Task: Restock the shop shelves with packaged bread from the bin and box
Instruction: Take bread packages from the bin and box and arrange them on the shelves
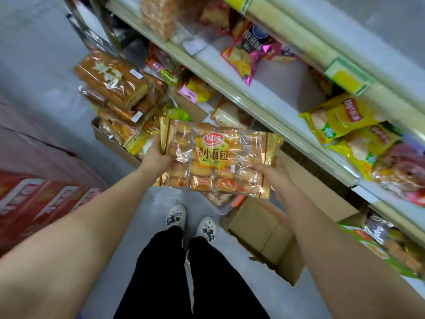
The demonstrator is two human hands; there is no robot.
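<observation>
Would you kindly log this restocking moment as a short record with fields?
held item: bag of mini bread, clear wrapper with gold ends, not yet shelved
left hand: grips the bag's left end
right hand: holds the bag's right end from below
stock source: cardboard box on the floor, piled with wrapped loaves
shelf: on the right, carrying yellow chip bags

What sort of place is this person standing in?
Probably a small grocery shop aisle: tiered shelves with yellow price labels, crisp bags on them, and a cardboard box of packaged bread on the floor.
</observation>
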